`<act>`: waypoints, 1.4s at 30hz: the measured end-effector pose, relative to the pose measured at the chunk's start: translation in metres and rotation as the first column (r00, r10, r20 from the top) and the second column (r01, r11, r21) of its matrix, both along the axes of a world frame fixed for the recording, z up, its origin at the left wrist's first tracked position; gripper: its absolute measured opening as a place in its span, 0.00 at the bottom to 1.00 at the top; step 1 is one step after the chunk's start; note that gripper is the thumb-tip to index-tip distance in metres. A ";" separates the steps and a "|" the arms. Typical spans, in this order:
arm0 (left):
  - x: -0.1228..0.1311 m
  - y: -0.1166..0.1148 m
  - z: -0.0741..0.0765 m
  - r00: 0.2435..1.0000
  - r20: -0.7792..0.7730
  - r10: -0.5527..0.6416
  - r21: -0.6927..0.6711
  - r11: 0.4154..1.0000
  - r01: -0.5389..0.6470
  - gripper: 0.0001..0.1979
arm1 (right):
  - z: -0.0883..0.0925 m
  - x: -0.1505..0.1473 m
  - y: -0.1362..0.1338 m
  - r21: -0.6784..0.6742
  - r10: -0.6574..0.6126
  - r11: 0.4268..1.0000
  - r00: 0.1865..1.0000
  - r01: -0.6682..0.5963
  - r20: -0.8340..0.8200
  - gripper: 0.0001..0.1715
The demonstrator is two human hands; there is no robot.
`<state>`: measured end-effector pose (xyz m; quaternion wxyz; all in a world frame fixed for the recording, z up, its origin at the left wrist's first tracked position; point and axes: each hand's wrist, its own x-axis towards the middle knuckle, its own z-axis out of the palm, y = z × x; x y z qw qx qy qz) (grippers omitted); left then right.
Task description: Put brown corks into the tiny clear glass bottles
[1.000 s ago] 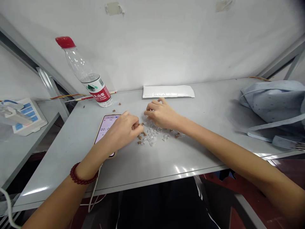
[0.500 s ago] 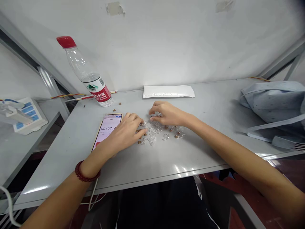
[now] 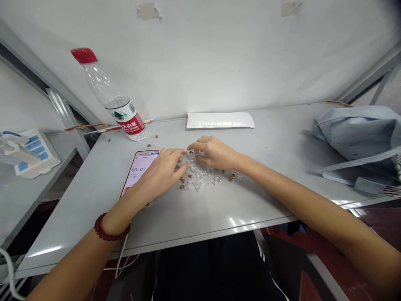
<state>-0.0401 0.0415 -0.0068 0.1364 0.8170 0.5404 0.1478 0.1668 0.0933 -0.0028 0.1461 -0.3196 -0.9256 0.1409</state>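
The left hand [image 3: 159,173] hung half-open and the right hand [image 3: 216,152] curled narrowly over the small clear pieces [image 3: 198,184] and brown bits [image 3: 181,187], any pinch impossible to tell, where one careless brush could have scattered them toward the phone [image 3: 140,165].

On the surface [image 3: 219,209]: phone [image 3: 140,165] left of the clear pieces [image 3: 199,182], bottle [image 3: 109,100] behind it, flat packet [image 3: 219,120] behind the pieces, cloth bag [image 3: 354,133] far right.
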 end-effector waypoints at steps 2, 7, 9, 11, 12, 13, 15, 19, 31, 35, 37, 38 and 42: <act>0.001 0.000 0.002 0.999 0.039 0.017 0.033 0.999 -0.018 0.19 | 0.001 -0.001 -0.002 0.021 0.038 0.999 0.995 -0.036 -0.090 0.19; 0.004 0.000 0.008 0.999 0.045 -0.024 0.126 0.992 0.018 0.13 | 0.000 -0.004 -0.006 0.065 0.070 0.996 0.984 -0.059 -0.166 0.13; 0.004 0.000 0.009 0.998 -0.008 -0.061 0.144 0.988 0.061 0.13 | -0.001 -0.005 -0.007 0.096 0.061 0.994 0.991 -0.050 -0.116 0.12; 0.004 -0.001 0.010 0.991 -0.070 -0.117 0.159 0.979 0.127 0.13 | -0.001 -0.005 -0.008 0.121 0.063 0.991 0.996 -0.056 -0.055 0.12; 0.005 -0.002 0.011 0.986 -0.096 -0.139 0.163 0.975 0.153 0.14 | -0.001 -0.005 -0.009 0.131 0.066 0.989 0.997 -0.062 -0.026 0.12; 0.005 -0.002 0.012 0.982 -0.114 -0.149 0.162 0.973 0.166 0.14 | -0.001 -0.005 -0.009 0.142 0.065 0.988 0.998 -0.065 0.000 0.13; 0.006 -0.003 0.014 0.983 -0.125 -0.134 0.139 0.979 0.151 0.16 | 0.000 -0.005 -0.008 0.162 0.043 0.986 0.998 -0.049 0.038 0.13; 0.004 -0.004 0.020 0.982 -0.160 -0.100 0.077 0.991 0.113 0.14 | -0.001 -0.002 -0.003 0.119 -0.020 0.993 0.999 0.016 0.037 0.13; -0.006 -0.003 0.020 0.958 -0.235 -0.163 0.040 0.983 0.177 0.16 | 0.003 0.013 0.011 0.012 -0.024 1.000 0.996 0.025 -0.086 0.12; -0.003 -0.007 0.016 0.968 -0.140 -0.206 -0.071 0.978 0.198 0.16 | 0.007 0.024 0.018 0.026 -0.099 0.994 0.990 0.102 -0.104 0.11; -0.002 -0.008 0.014 0.970 -0.130 -0.206 -0.092 0.976 0.196 0.16 | 0.008 0.028 0.019 0.039 -0.119 0.992 0.988 0.124 -0.099 0.12; -0.001 -0.009 0.012 0.970 -0.127 -0.208 -0.094 0.976 0.197 0.15 | 0.009 0.028 0.019 0.048 -0.124 0.990 0.988 0.129 -0.094 0.12; 0.000 -0.008 0.007 0.969 -0.120 -0.215 -0.072 0.976 0.207 0.15 | 0.009 0.029 0.018 0.064 -0.129 0.989 0.990 0.132 -0.050 0.12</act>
